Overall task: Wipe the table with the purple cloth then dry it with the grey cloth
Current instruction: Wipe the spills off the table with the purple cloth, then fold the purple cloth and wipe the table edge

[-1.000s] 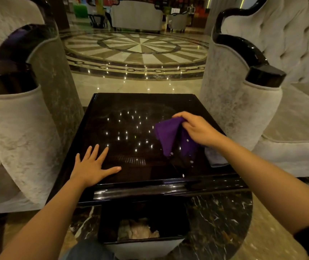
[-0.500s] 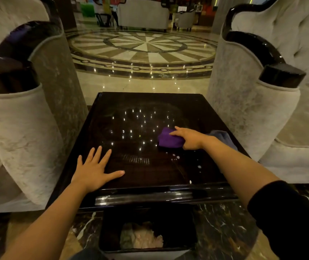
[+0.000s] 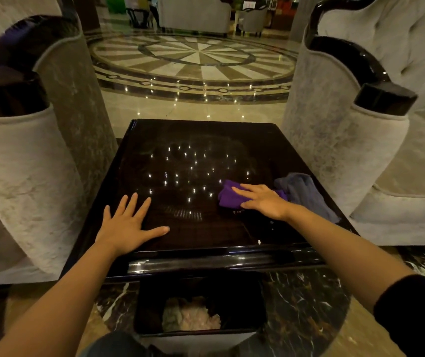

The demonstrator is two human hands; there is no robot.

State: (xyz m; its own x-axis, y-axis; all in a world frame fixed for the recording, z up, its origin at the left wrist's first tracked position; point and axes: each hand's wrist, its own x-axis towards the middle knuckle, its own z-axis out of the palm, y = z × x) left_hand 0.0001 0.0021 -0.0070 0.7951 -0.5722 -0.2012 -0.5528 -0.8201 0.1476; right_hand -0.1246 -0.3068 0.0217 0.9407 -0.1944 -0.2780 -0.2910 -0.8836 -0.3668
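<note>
The person is working on the first step of the task, the wet wipe. The right hand is lying flat on the bunched purple cloth, fingers stretched out and lightly spread, pressing the cloth down rather than pinching it. The cloth is sitting on the glossy dark square worktop, toward its right side and somewhat nearer the person than the middle. The left hand is resting palm down on the near left part of the worktop, fingers fanned wide and the thumb pointing out to the right, gripping nothing and apparently serving as a brace.

The crumpled grey cloth is lying just beside the purple one, near the right edge, with no hand on it, so the drying step is not yet begun.

Most of the surface, speckled with reflected lights, is lying beyond and to the left of the cloth. The next move probably calls for sweeping the purple cloth across that area under steady downward pressure, steering clear of the grey cloth so it is not pushed off the edge.
</note>
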